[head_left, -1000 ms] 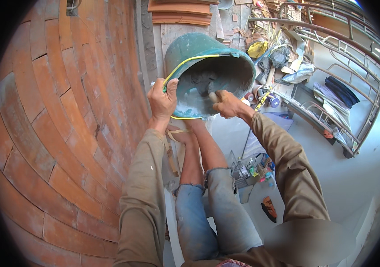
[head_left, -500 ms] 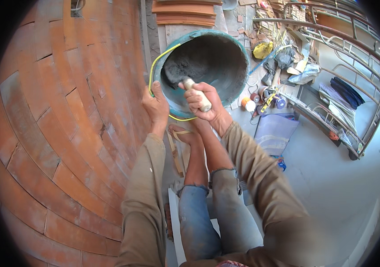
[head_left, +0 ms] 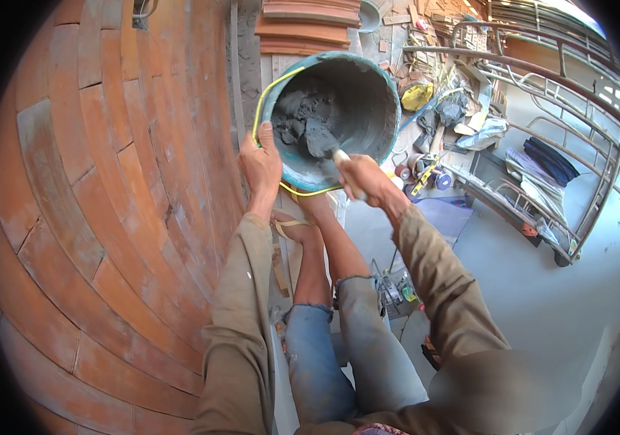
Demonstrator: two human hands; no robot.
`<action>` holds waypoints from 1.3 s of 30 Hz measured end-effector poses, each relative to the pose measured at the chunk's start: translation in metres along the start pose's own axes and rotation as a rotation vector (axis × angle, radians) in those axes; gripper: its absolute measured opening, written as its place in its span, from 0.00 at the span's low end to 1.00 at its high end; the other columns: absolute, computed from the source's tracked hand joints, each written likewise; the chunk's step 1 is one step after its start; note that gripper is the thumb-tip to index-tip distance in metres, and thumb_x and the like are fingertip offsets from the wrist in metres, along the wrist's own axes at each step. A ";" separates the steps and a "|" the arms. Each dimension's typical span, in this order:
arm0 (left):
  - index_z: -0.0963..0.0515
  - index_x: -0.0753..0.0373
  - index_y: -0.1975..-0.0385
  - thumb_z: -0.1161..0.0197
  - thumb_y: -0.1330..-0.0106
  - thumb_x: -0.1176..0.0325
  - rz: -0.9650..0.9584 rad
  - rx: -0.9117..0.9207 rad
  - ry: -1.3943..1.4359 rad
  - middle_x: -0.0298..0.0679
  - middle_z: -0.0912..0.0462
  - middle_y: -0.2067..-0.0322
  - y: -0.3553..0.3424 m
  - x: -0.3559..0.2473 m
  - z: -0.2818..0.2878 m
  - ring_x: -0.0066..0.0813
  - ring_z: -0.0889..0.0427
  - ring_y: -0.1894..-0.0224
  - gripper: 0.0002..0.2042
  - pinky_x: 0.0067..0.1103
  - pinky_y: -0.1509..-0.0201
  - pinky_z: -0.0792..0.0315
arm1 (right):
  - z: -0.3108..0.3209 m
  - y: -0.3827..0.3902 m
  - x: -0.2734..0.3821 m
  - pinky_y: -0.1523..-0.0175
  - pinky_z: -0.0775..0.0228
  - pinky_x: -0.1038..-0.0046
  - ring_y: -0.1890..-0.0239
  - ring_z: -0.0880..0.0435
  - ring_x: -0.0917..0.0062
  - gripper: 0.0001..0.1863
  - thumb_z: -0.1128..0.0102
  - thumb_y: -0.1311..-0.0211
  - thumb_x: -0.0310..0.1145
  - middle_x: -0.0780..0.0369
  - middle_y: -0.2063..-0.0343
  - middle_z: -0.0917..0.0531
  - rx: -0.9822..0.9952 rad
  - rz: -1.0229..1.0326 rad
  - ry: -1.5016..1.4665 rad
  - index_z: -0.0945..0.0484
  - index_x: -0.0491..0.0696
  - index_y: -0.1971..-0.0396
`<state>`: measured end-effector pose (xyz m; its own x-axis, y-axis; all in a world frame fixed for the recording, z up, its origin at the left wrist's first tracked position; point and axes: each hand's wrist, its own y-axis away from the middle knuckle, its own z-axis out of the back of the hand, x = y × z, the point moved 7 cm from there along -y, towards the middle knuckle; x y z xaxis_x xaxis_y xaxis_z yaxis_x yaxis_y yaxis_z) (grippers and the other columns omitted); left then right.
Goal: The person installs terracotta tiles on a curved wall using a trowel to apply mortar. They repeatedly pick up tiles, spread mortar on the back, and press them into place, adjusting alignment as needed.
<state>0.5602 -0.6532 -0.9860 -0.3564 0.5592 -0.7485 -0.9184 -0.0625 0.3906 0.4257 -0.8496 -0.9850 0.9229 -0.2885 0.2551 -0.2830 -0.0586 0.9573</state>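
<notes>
Bucket, green, one: tilted, mouth toward the person; left hand clamped on its rim. Mortar, grey: inside, toward the left. Trowel, pale-handled, one: blade in the mortar; right hand closed round its handle.

Left forearm is running nearly straight up from the lower edge; left wrist is staying off any sharp bend; left hand is gripping, its thumb pointing up; right forearm is slanting up and leftward from lower right; right hand is clenching, slightly blurring; both hands are sitting apart, the left a bit higher
</notes>
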 end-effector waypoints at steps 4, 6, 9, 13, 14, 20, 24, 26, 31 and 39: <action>0.24 0.73 0.70 0.44 0.26 0.46 -0.047 0.061 -0.074 0.62 0.21 0.75 -0.021 -0.027 -0.002 0.65 0.20 0.68 0.28 0.44 0.64 0.29 | 0.017 0.069 0.051 0.75 0.28 0.62 0.78 0.16 0.64 0.19 0.41 0.38 0.35 0.49 0.69 0.17 -0.354 0.586 1.136 0.27 0.42 0.50; 0.24 0.73 0.71 0.44 0.27 0.47 -0.068 0.100 -0.075 0.63 0.20 0.75 -0.026 -0.039 0.000 0.66 0.20 0.67 0.27 0.44 0.63 0.29 | 0.024 0.088 0.067 0.67 0.26 0.61 0.70 0.14 0.61 0.25 0.44 0.38 0.33 0.48 0.67 0.18 -0.368 0.401 1.474 0.29 0.46 0.40; 0.24 0.72 0.71 0.43 0.27 0.48 -0.104 0.168 -0.098 0.61 0.20 0.75 -0.031 -0.057 -0.006 0.66 0.20 0.67 0.26 0.45 0.63 0.28 | 0.014 0.124 0.112 0.68 0.27 0.65 0.71 0.16 0.66 0.27 0.48 0.34 0.31 0.56 0.71 0.19 -0.513 0.569 1.910 0.32 0.49 0.35; 0.24 0.70 0.71 0.43 0.27 0.47 -0.184 0.183 -0.089 0.61 0.20 0.76 -0.039 -0.076 -0.014 0.65 0.20 0.68 0.26 0.45 0.66 0.28 | -0.002 0.117 0.166 0.76 0.29 0.73 0.76 0.20 0.75 0.27 0.51 0.31 0.30 0.62 0.74 0.21 -0.622 0.978 2.311 0.34 0.50 0.31; 0.24 0.70 0.71 0.43 0.27 0.46 -0.183 0.204 -0.073 0.60 0.21 0.76 -0.039 -0.077 -0.019 0.64 0.20 0.69 0.26 0.44 0.66 0.28 | 0.002 0.111 0.174 0.76 0.29 0.73 0.76 0.19 0.75 0.27 0.52 0.31 0.30 0.62 0.74 0.21 -0.641 0.995 2.381 0.34 0.50 0.31; 0.24 0.68 0.72 0.43 0.28 0.46 -0.230 0.231 -0.092 0.59 0.19 0.75 -0.039 -0.095 -0.038 0.63 0.19 0.68 0.26 0.46 0.66 0.27 | 0.110 0.046 0.092 0.77 0.26 0.64 0.76 0.14 0.67 0.21 0.51 0.30 0.34 0.55 0.76 0.18 -0.483 0.152 1.945 0.29 0.45 0.40; 0.23 0.68 0.71 0.42 0.28 0.46 -0.299 0.227 -0.152 0.58 0.18 0.75 -0.040 -0.086 -0.029 0.63 0.18 0.69 0.25 0.46 0.67 0.26 | 0.066 0.072 0.081 0.70 0.26 0.60 0.73 0.14 0.65 0.27 0.49 0.29 0.39 0.55 0.74 0.18 -0.437 0.387 1.971 0.34 0.43 0.34; 0.23 0.69 0.71 0.42 0.28 0.47 -0.279 0.239 -0.142 0.58 0.18 0.75 -0.050 -0.082 -0.018 0.63 0.18 0.69 0.25 0.45 0.67 0.26 | 0.034 0.089 0.109 0.71 0.26 0.62 0.73 0.15 0.66 0.28 0.49 0.28 0.40 0.56 0.73 0.19 -0.523 0.611 1.986 0.35 0.42 0.34; 0.23 0.69 0.72 0.41 0.29 0.47 -0.268 0.199 -0.038 0.58 0.18 0.75 -0.044 -0.094 -0.032 0.64 0.19 0.69 0.25 0.45 0.68 0.27 | 0.101 0.057 0.080 0.73 0.24 0.59 0.71 0.13 0.57 0.19 0.51 0.27 0.40 0.47 0.71 0.16 -0.667 0.253 1.893 0.31 0.44 0.44; 0.23 0.68 0.69 0.42 0.28 0.46 -0.358 0.312 -0.091 0.59 0.18 0.74 -0.040 -0.092 -0.031 0.63 0.18 0.68 0.25 0.45 0.67 0.26 | 0.039 0.061 0.066 0.67 0.25 0.47 0.73 0.15 0.47 0.16 0.51 0.29 0.42 0.44 0.78 0.17 -0.472 0.359 1.482 0.25 0.42 0.62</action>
<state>0.6243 -0.7275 -0.9489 0.0016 0.5716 -0.8206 -0.8804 0.3899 0.2699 0.4588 -0.9098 -0.9149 0.3361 0.9368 0.0974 -0.6887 0.1739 0.7039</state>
